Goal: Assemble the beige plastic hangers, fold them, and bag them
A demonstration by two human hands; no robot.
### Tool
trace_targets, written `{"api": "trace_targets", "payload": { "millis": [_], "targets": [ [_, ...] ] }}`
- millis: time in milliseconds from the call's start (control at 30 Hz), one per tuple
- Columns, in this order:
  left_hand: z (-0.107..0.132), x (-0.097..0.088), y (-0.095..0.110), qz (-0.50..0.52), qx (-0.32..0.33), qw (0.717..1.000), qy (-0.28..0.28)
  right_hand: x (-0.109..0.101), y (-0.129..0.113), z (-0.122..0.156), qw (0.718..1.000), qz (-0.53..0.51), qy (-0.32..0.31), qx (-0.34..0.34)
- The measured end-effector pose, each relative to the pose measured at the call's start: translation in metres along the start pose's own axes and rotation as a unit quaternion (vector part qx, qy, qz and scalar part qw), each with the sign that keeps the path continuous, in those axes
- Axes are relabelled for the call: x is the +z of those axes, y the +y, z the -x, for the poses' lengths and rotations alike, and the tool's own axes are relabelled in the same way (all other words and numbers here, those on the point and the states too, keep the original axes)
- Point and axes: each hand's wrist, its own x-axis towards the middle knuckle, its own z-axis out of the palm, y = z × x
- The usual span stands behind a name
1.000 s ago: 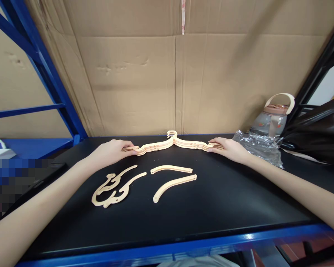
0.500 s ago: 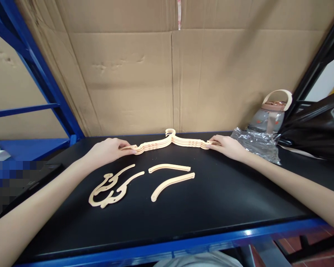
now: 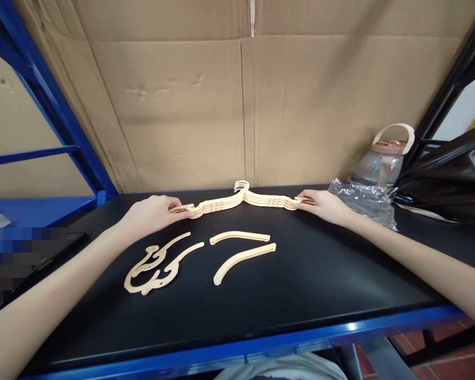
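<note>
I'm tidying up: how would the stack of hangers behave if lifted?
The hanger stack would probably stay stiff, its arms showing no sag. It looks light, being thin strips. Layers might slide apart: no tie shows, and the left hand and right hand pinch only its ends.

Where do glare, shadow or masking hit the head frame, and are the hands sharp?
Head view: small glare spot on the blue front edge, scattered highlights on the clear plastic wrap; head view: soft diagonal shadow, upper right, on the cardboard; head view: pixelated patch at left; head view: left hand, right hand and stacked hangers reasonably clear.
</note>
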Motion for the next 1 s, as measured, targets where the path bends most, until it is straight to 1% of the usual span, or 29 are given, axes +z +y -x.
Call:
{"api": "trace_targets", "payload": {
  "millis": [200, 300, 433, 567, 667, 833, 1000],
  "targets": [
    [0.0008, 0.0022, 0.0003, -0.024, 0.008, 1.000, 0.015, -0.0016, -0.0017, 0.0005, 1.000, -0.007, -0.006, 0.007],
    [-0.0013, 0.0048, -0.0019, -0.004, 0.016, 1.000, 0.022, -0.0012, -0.0006, 0.0001, 1.000, -0.011, -0.004, -0.001],
    [-0.0039, 0.0076, -0.0032, 0.034, 0.063, 0.997, 0.015, -0.0003, 0.0002, -0.0001, 1.000, -0.007, -0.005, -0.003],
    [-0.0046, 0.0094, -0.0027, 0.036, 0.108, 0.993, 0.016, 0.0017, -0.0008, 0.0001, 1.000, -0.003, -0.002, 0.005],
    [-0.0044, 0.0090, -0.0031, 0.023, 0.110, 0.993, 0.021, 0.0040, -0.0011, -0.0004, 1.000, -0.001, 0.006, 0.003],
    [-0.0040, 0.0071, -0.0032, 0.014, 0.106, 0.994, 0.025, 0.0063, -0.0008, -0.0024, 0.998, 0.027, 0.031, -0.040],
    [-0.0041, 0.0079, -0.0030, 0.002, 0.097, 0.995, 0.029, 0.0068, 0.0002, -0.0031, 0.998, 0.021, 0.043, -0.041]
  ]
}}
